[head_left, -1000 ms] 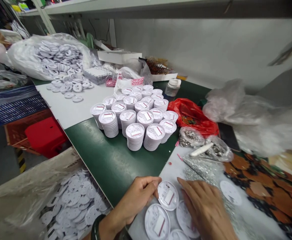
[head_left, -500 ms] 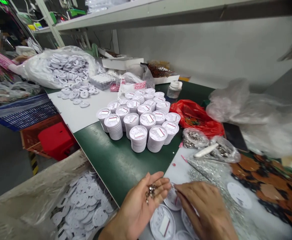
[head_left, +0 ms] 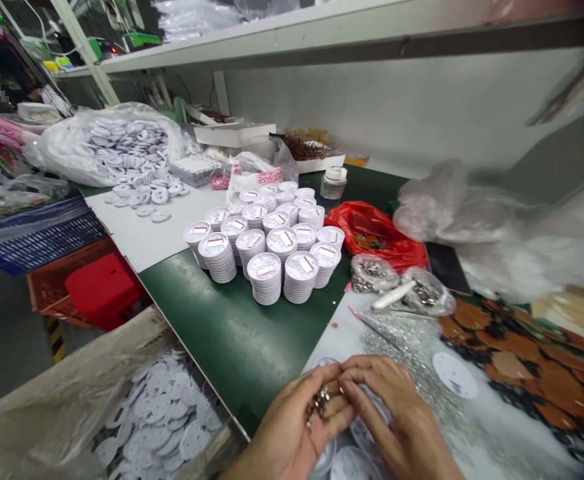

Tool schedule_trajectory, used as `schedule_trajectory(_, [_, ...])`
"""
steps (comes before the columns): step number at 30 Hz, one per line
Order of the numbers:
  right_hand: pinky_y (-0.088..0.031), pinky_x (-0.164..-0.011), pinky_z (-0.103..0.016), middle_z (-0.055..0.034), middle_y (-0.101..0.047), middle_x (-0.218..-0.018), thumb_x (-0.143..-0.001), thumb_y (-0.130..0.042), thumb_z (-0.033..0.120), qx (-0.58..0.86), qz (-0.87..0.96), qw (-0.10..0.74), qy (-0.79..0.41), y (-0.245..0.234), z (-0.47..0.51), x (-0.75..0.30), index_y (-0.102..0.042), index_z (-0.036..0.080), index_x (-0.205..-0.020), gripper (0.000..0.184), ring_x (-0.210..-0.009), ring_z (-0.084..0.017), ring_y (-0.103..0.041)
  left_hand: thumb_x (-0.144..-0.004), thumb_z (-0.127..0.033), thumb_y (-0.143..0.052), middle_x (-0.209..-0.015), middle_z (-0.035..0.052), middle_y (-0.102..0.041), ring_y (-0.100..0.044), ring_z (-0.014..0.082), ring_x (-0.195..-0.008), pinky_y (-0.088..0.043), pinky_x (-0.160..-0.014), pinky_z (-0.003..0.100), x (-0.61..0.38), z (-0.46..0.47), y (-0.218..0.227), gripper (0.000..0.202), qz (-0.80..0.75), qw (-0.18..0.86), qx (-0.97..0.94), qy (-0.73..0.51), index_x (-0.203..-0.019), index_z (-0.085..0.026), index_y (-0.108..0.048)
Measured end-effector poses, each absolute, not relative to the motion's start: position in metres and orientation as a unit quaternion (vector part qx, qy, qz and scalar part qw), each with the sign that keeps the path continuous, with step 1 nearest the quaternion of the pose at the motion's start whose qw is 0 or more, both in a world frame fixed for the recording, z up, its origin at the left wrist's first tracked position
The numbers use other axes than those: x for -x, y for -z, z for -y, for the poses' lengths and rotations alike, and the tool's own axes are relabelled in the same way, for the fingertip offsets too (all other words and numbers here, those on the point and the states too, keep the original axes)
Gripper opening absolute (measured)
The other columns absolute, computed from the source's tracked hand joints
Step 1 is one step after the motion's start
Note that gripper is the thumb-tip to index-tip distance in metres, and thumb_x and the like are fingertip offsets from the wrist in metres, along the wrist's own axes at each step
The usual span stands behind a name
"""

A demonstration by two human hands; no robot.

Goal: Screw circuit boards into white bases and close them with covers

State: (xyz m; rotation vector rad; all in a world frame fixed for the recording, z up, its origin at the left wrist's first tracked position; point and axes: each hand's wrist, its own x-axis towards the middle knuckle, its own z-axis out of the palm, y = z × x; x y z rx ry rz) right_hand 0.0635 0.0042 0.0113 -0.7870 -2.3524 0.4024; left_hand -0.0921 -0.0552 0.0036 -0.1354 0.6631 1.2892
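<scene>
Here the left hand [head_left: 285, 437], half-open, cups a loose heap of small metal fasteners [head_left: 318, 404], keeping them within reach of the curled right hand [head_left: 395, 417], above white badge backs [head_left: 353, 465]; whether the right grips any is hidden.

Metal bits [head_left: 319, 404] between left hand [head_left: 287, 437] and right hand [head_left: 397, 417], too small to tell; white discs [head_left: 352, 465] beneath, half hidden, cut off by bottom edge.
</scene>
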Motion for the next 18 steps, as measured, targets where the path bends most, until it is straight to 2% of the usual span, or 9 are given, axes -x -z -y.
schedule_trajectory(3, [-0.047,-0.084,-0.032,-0.0023,-0.069,-0.103,-0.101,-0.049,0.017,0.307,0.883,0.317,-0.157,-0.011,-0.005,-0.068,-0.061,0.026,-0.109,0.016,-0.098,-0.019,-0.064,-0.068,-0.04,-0.095,-0.082,0.0103,-0.072,-0.069,0.0158,-0.074,-0.057,-0.074,0.026,0.089,0.056,-0.003,0.046,-0.336,0.759,-0.009,-0.558,-0.094,-0.007,-0.076])
schedule_trajectory(7, [-0.046,-0.082,-0.033,-0.0023,-0.069,-0.102,-0.101,-0.05,0.016,0.3,0.889,0.313,-0.146,-0.01,-0.006,-0.069,-0.061,0.027,-0.107,0.016,-0.097,-0.019,-0.065,-0.064,-0.052,-0.094,-0.069,0.0042,-0.065,-0.057,0.0084,-0.058,-0.044,-0.053,0.018,0.087,0.056,0.0,0.052,-0.371,0.753,-0.091,-0.535,-0.081,-0.009,-0.071])
schedule_trajectory(14, [-0.042,-0.086,-0.036,-0.0037,-0.069,-0.1,-0.096,-0.058,0.016,0.3,0.893,0.328,-0.074,-0.009,0.002,-0.075,-0.061,0.023,-0.102,0.01,-0.094,-0.02,-0.064,-0.06,-0.065,-0.09,-0.061,-0.0019,-0.056,-0.043,0.0048,-0.047,-0.028,-0.045,0.019,0.079,0.057,0.016,0.061,-0.413,0.717,-0.133,-0.545,-0.076,-0.013,-0.062])
schedule_trajectory(18, [-0.046,-0.082,-0.033,-0.0039,-0.07,-0.098,-0.097,-0.054,0.014,0.285,0.901,0.317,-0.082,-0.008,0.011,-0.078,-0.061,0.022,-0.103,0.012,-0.091,-0.018,-0.066,-0.059,-0.067,-0.088,-0.065,-0.0012,-0.059,-0.04,0.0037,-0.046,-0.025,-0.044,0.019,0.081,0.058,0.013,0.062,-0.451,0.713,-0.159,-0.512,-0.073,-0.015,-0.057])
